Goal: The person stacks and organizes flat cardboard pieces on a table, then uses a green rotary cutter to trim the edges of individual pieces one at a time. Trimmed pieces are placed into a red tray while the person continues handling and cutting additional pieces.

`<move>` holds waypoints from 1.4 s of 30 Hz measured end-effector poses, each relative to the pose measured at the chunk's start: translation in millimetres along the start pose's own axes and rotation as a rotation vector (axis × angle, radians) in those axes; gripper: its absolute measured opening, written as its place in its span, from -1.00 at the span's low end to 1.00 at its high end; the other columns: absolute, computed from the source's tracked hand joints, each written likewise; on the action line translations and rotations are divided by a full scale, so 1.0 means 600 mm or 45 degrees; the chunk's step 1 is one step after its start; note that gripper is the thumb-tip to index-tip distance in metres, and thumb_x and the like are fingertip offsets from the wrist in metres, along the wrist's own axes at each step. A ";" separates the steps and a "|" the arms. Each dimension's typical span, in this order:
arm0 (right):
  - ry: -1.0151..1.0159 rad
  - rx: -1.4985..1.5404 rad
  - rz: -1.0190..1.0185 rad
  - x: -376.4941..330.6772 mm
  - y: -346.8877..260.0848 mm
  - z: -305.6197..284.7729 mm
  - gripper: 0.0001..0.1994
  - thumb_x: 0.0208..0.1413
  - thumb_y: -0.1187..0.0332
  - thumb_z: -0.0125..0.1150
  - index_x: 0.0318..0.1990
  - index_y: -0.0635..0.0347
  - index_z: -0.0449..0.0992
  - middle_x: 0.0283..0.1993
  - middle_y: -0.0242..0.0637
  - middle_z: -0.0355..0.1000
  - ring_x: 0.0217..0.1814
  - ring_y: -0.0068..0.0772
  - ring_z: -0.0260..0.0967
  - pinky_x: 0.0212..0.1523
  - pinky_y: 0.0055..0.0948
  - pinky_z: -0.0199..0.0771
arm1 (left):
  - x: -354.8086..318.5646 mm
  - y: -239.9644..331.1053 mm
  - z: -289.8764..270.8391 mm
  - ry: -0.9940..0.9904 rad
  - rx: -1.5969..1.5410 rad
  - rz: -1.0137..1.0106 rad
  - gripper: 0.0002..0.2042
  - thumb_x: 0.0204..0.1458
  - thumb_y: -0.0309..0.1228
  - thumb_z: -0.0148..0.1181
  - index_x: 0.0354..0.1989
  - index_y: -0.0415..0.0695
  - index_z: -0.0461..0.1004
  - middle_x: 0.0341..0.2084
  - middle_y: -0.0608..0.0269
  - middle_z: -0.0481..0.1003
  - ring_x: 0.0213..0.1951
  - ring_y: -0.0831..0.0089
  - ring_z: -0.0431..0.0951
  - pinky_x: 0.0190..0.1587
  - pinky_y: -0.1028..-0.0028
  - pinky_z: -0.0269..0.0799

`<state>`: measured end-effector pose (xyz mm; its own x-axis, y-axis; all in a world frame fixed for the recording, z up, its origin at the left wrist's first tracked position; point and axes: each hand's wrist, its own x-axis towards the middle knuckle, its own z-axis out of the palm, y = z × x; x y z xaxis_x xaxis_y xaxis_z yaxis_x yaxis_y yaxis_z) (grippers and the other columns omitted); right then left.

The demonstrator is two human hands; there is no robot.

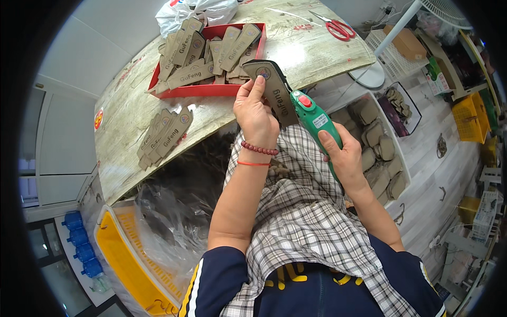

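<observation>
At nine o'clock of the hands, a small stack of insoles [165,133] lay fanned on the table [127,105], apart from the rest, probably so that they would not mix with the others. Below the table edge, at about seven o'clock, a yellow crate [124,264] lined with clear plastic stood on the floor, seemingly placed to catch what fell.

At eleven o'clock sat a red tray [211,89] heaped with more insoles, near enough to reach without leaning. Behind it lay a white bag [198,10].

The left hand [255,115] was closed on one insole [274,92], thumb on the face and fingers behind, holding it upright over the checked apron [301,211]; that grip kept the top edge free and turned toward the tool. The insole was thus in the air, just off the table's near edge, at six o'clock of the tray.

The right hand [342,153] was wrapped round the handle of a green cutter [311,119], its nose touching the insole's upper right edge, the tool slanted so the blade met the rim.

At one o'clock red scissors [338,27] lay on the table, well apart. At three o'clock a white bin [401,153] on the floor held dark insoles.
</observation>
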<state>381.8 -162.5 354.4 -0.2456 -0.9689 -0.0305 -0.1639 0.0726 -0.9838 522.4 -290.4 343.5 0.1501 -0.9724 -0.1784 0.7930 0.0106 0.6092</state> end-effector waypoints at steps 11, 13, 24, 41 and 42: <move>0.019 0.019 0.017 -0.004 0.007 -0.003 -0.56 0.16 0.04 0.22 -0.08 0.30 0.50 -0.53 -0.46 0.32 -0.59 -0.69 0.20 -0.55 -0.61 0.25 | -0.024 -0.023 -0.016 -0.037 0.101 -0.106 -0.88 0.08 -0.51 0.24 -0.28 -0.22 0.42 -0.39 0.25 0.55 -0.40 0.55 0.53 -0.35 0.58 0.47; 0.021 0.029 0.012 -0.003 0.004 -0.002 -0.56 0.16 0.05 0.22 -0.08 0.30 0.50 -0.52 -0.46 0.32 -0.59 -0.70 0.20 -0.55 -0.61 0.25 | -0.029 -0.026 -0.019 -0.015 0.130 -0.098 -0.89 0.08 -0.52 0.23 -0.29 -0.21 0.42 -0.40 0.26 0.55 -0.42 0.57 0.53 -0.36 0.59 0.46; -0.022 0.034 0.039 -0.004 -0.001 -0.011 -0.54 0.15 0.04 0.23 -0.05 0.32 0.49 -0.49 -0.46 0.35 -0.58 -0.71 0.21 -0.55 -0.63 0.26 | -0.034 -0.004 -0.045 -0.162 0.401 0.070 -0.94 0.04 -0.60 0.24 -0.32 -0.30 0.53 -0.43 0.26 0.58 -0.42 0.62 0.53 -0.32 0.65 0.45; -0.069 0.065 -0.024 -0.002 0.003 -0.006 -0.54 0.14 0.03 0.24 -0.06 0.31 0.49 -0.51 -0.47 0.34 -0.58 -0.72 0.21 -0.56 -0.65 0.24 | -0.022 0.034 -0.062 -0.373 0.960 0.319 -0.86 0.07 -0.60 0.19 -0.21 -0.31 0.59 -0.36 0.27 0.59 -0.35 0.63 0.54 -0.24 0.63 0.47; -0.066 0.057 -0.022 -0.001 0.001 -0.007 -0.53 0.14 0.03 0.23 -0.06 0.31 0.49 -0.52 -0.47 0.34 -0.58 -0.72 0.21 -0.55 -0.65 0.24 | -0.025 0.037 -0.059 -0.386 0.968 0.304 -0.86 0.07 -0.60 0.19 -0.21 -0.31 0.59 -0.37 0.28 0.59 -0.35 0.63 0.54 -0.24 0.64 0.47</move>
<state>378.0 -161.0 354.2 -0.1933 -0.9809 -0.0217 -0.1246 0.0464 -0.9911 558.5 -267.2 332.2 0.0119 -0.9855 0.1693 0.1317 0.1694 0.9767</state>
